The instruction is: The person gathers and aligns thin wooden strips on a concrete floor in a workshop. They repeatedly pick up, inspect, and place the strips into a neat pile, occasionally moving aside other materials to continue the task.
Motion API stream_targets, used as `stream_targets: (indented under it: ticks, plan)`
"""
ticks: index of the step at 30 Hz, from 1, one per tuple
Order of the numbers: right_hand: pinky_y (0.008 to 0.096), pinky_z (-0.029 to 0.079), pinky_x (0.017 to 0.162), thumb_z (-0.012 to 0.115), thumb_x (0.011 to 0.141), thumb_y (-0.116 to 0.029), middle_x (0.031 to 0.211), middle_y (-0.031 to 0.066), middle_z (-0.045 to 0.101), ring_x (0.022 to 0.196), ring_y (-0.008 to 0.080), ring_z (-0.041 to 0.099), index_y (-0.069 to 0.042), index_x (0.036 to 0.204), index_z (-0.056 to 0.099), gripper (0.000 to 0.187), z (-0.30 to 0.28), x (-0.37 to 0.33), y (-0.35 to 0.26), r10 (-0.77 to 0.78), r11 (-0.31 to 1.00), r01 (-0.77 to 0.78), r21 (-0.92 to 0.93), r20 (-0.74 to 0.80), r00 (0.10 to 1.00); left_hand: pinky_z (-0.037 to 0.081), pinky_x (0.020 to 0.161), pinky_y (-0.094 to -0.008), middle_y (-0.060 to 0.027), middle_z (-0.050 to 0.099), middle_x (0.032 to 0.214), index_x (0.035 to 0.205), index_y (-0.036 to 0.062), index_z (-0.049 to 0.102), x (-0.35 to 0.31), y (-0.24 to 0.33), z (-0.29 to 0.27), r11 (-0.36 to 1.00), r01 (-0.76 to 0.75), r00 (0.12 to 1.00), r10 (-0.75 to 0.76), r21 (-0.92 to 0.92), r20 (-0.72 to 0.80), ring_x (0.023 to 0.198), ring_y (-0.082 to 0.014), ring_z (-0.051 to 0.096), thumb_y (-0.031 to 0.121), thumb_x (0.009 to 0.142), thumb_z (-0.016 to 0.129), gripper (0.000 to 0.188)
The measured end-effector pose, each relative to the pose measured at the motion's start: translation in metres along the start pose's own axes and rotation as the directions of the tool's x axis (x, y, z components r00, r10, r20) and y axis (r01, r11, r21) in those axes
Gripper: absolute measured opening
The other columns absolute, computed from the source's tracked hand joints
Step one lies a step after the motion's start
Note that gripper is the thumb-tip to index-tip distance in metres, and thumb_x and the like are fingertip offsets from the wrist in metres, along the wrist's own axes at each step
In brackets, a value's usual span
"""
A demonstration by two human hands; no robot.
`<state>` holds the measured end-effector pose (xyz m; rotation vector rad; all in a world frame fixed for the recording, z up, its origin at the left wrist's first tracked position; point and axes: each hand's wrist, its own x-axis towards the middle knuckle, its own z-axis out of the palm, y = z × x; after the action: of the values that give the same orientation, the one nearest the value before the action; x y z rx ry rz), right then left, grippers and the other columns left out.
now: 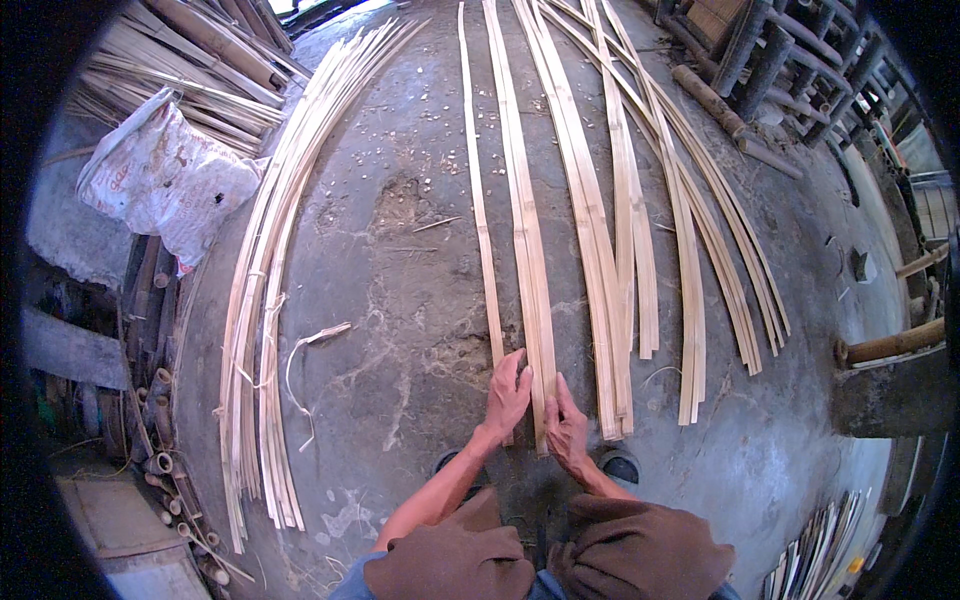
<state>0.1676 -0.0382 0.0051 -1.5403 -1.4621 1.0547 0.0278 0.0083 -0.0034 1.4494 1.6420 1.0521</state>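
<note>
Long pale bamboo strips [521, 210] lie in a narrow stack running from the far floor to the space before my feet. My left hand [507, 398] is at the stack's left edge near its close end, with fingers curled in. A single thin strip [478, 200] passes beneath that hand. Along the right edge, my right hand [568, 430] presses in, thumb and forefinger against the strips. Between them the two hands grip the stack from both sides; the undersides of my fingers are hidden.
More bamboo strips [585, 200] fan out to the right, some crossing. At left lies a tied bundle of strips [265, 240], beside a white sack [165, 175] and stacked bamboo poles [160, 410]. A wooden rack [790, 60] stands far right. Chips [420, 150] litter the concrete floor.
</note>
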Motion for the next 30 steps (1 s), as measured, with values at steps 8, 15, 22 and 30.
stream_targets:
  ticks: [8, 15, 22, 30]
  plan:
    - [0.0233, 0.039, 0.056, 0.045, 0.105, -0.018, 0.073, -0.0033, 0.046, 0.064, 0.007, 0.041, -0.01, 0.154, 0.031, 0.052, 0.041, 0.001, -0.017, 0.175, 0.951, -0.207, 0.228, 0.151, 0.973, 0.055, 0.074, -0.0312, -0.0122, 0.069, 0.095, 0.124, -0.0023, 0.055, 0.036, 0.003, -0.005, 0.827, 0.345, 0.938, -0.299, -0.443, 0.173, 0.085, -0.0163, 0.068, 0.024, 0.101, 0.053, 0.035]
    - [0.0309, 0.048, 0.065, 0.044, 0.103, -0.013, 0.106, 0.011, 0.066, 0.073, 0.0159, 0.057, -0.01, 0.155, 0.025, 0.056, 0.045, -0.007, -0.014, -0.017, 0.995, 0.005, 0.096, 0.12, 0.993, 0.054, 0.067, -0.0315, -0.0085, 0.067, 0.084, 0.117, 0.0021, 0.058, 0.036, -0.003, -0.012, 0.907, 0.359, 0.928, -0.322, -0.222, 0.185, 0.072, -0.0143, 0.067, 0.012, 0.094, 0.049, 0.027]
    - [0.0346, 0.051, 0.075, 0.047, 0.101, -0.012, 0.123, 0.0271, 0.06, 0.088, 0.0276, 0.068, -0.014, 0.156, 0.025, 0.059, 0.023, -0.005, -0.02, 0.11, 0.994, -0.103, -0.042, 0.248, 0.963, 0.053, 0.067, -0.0325, -0.0098, 0.066, 0.08, 0.118, 0.002, 0.058, 0.03, 0.019, -0.004, 0.877, 0.295, 0.955, -0.281, -0.379, 0.093, 0.072, -0.0154, 0.064, 0.014, 0.092, 0.05, 0.03]
    - [0.0343, 0.045, 0.057, 0.05, 0.102, -0.016, 0.074, 0.0264, 0.049, 0.059, 0.0207, 0.048, -0.015, 0.152, 0.033, 0.053, 0.032, 0.005, -0.012, 0.053, 0.998, -0.046, -0.035, 0.225, 0.973, 0.047, 0.094, -0.0427, -0.0194, 0.059, 0.121, 0.128, -0.0021, 0.053, 0.028, -0.026, -0.012, 0.971, 0.075, 0.996, -0.062, 0.228, -0.061, 0.109, -0.0314, 0.058, 0.015, 0.092, 0.057, 0.04]
